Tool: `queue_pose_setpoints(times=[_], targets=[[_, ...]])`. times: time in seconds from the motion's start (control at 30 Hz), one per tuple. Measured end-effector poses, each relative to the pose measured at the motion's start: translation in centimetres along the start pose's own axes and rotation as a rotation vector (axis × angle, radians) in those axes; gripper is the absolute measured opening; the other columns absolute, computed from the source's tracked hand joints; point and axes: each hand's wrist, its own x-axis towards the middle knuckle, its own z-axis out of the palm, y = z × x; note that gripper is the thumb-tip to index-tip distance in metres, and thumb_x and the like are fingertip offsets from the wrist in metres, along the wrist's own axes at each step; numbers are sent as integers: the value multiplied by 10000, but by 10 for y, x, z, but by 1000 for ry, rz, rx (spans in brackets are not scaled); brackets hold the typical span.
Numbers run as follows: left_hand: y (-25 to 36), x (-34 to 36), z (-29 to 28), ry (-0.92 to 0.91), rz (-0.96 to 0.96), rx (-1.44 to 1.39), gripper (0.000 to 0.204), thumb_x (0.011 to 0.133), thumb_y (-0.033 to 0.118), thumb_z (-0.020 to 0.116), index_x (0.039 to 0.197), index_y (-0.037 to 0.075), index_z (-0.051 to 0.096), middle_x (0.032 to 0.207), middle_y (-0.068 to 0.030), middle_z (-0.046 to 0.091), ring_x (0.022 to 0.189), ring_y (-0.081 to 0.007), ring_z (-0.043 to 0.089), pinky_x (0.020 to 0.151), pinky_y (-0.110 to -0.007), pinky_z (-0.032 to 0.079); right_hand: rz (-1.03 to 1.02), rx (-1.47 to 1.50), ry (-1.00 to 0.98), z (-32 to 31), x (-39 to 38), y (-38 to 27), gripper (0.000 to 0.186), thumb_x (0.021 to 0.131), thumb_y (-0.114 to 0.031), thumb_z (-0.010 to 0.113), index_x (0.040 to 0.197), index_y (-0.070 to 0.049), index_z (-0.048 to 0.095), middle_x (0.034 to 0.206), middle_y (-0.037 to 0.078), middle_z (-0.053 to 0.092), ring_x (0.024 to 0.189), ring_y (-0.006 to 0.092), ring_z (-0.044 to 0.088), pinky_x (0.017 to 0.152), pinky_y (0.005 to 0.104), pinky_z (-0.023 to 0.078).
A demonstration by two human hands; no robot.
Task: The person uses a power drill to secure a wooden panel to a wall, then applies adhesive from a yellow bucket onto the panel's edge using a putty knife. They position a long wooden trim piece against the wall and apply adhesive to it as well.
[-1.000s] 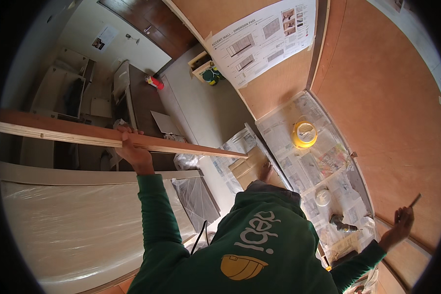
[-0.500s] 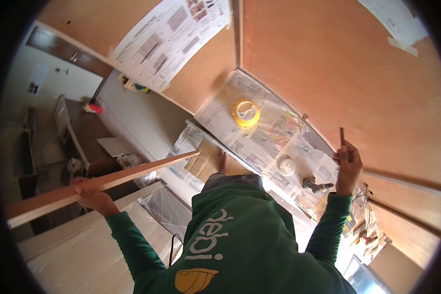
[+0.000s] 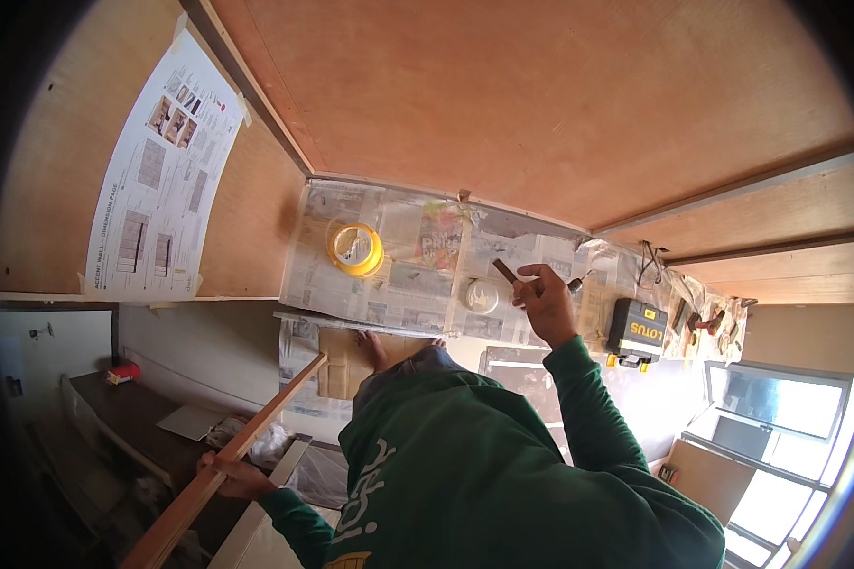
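My left hand (image 3: pixel 239 476) is closed around a long, narrow wooden board (image 3: pixel 268 417), which slants from the lower left up toward my feet. Its far end is by a flat piece of cardboard (image 3: pixel 336 376). Raised over the newspaper-covered surface, my right hand (image 3: pixel 547 303) pinches a short, dark, flat stick (image 3: pixel 505 270); I cannot make out its kind. Just left of that hand lies a round whitish lid-like thing (image 3: pixel 481 297). Farther left is a yellow round tub (image 3: pixel 374 254) with a pale top. A power drill (image 3: pixel 576 284) shows partly behind my right hand.
Newspaper under plastic (image 3: pixel 403 213) runs along the wood-panelled wall (image 3: pixel 541 104). A dark toolbox (image 3: pixel 638 332) with yellow latches and a red-handled tool (image 3: pixel 704 323) are at right. A printed sheet (image 3: pixel 161 180) is taped at left. Bright windows (image 3: pixel 788 408) stand lower right.
The view has turned to the right, bringing the toolbox and windows into sight. My right hand has come lower and inward with the stick. The board in my left hand slants more steeply.
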Motion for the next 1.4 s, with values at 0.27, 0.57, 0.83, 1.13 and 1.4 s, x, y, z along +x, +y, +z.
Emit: queue_pose_setpoints(times=[0.27,0.57,0.83,1.13,1.4], targets=[[-6,16,0,-26,-64,72,613,1006,513,531,1215,-61,582,1085,-197,608,974,-297,618,840,-402,515,150,30,19,12,-8,70,182,915,-99,662,1051,22,663,748,98,708,682,155,702,636,304,537],[-77,63,-35,-20,84,337,493,1055,382,429,1172,-61,610,1189,-234,614,1048,-331,618,923,-425,474,143,-24,-83,91,16,84,313,917,-152,684,1196,-38,598,769,116,706,693,207,703,650,360,535],[-178,108,-92,-76,170,913,405,1093,278,387,1380,16,498,1283,-199,582,1152,-308,584,980,-476,461,177,-21,-117,158,29,99,214,926,-169,655,1072,-14,677,778,139,716,721,243,705,680,373,539],[-193,148,-84,-126,-226,615,561,1083,300,389,1564,38,268,1470,-195,474,1233,-268,558,1009,-416,484,508,104,-16,213,-6,165,195,994,-168,584,1069,12,587,743,75,636,659,140,643,571,314,518],[-190,173,-47,-267,-302,892,597,1060,333,430,1545,11,293,1482,-227,441,1257,-312,532,1011,-448,476,429,-201,138,252,14,226,247,1011,-212,534,1146,-5,546,920,156,624,761,226,627,649,353,497]])
